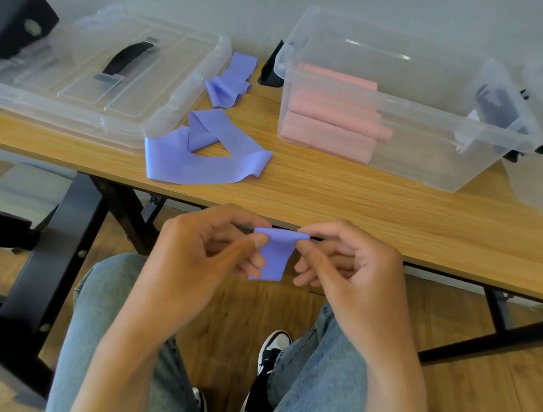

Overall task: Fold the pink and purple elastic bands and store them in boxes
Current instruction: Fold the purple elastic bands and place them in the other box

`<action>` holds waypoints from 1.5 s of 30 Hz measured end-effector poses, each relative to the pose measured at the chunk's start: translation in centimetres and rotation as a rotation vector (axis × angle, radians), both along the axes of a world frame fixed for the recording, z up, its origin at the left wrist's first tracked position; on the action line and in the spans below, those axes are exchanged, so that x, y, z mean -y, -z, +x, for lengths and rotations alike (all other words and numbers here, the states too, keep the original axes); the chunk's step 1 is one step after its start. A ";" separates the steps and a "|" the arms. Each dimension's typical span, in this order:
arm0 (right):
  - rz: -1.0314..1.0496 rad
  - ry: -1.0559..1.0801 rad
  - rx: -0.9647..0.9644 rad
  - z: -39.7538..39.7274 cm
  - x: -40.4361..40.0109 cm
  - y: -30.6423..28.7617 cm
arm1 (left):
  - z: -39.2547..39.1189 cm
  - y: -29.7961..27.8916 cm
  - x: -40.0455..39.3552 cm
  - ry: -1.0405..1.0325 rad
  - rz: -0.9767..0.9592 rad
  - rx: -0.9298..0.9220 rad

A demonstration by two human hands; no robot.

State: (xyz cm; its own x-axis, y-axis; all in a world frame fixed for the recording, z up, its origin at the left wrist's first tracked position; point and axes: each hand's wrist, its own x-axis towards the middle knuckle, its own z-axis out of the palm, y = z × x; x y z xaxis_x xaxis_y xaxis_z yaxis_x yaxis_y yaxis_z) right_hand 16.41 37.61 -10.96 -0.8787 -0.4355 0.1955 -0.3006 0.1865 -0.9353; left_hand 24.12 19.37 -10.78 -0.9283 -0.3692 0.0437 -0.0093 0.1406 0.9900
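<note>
Hands: we see our left hand [209,246] and right hand [345,260] close together, in front of the table edge and above our knees.
Held band: both hands pinch a folded purple band [273,258] at its top corners with thumb and forefinger; it hangs down between the hands.
Loose bands: we count two more purple bands on the wooden table [400,216], one lying open near the front edge [200,158], one crumpled behind it [231,83].
Open box: the clear box [446,125] at the right holds pink folded bands [329,127]; we count about three or four, and something dark lies at its right end.
Lid: a clear lid with a black handle [101,69] lies flat at the left.
</note>
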 end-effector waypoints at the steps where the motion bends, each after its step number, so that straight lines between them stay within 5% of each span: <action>1: -0.031 -0.011 0.028 0.0 0.0 0.0 | 0.0 0.0 0.0 0.007 0.008 -0.009; 8: -0.226 -0.041 0.145 0.1 0.2 -0.3 | 0.1 -0.4 -0.3 -0.042 0.096 -0.109; 21: -0.062 -0.031 0.065 -0.3 -0.2 0.5 | 0.2 0.0 0.2 0.005 -0.008 -0.044; 32: -0.241 -0.023 0.144 0.0 0.3 0.1 | 0.3 -0.2 0.2 -0.049 0.052 -0.073; 45: -0.012 0.013 -0.002 -0.2 0.1 0.8 | 0.0 0.4 0.2 -0.032 -0.080 -0.020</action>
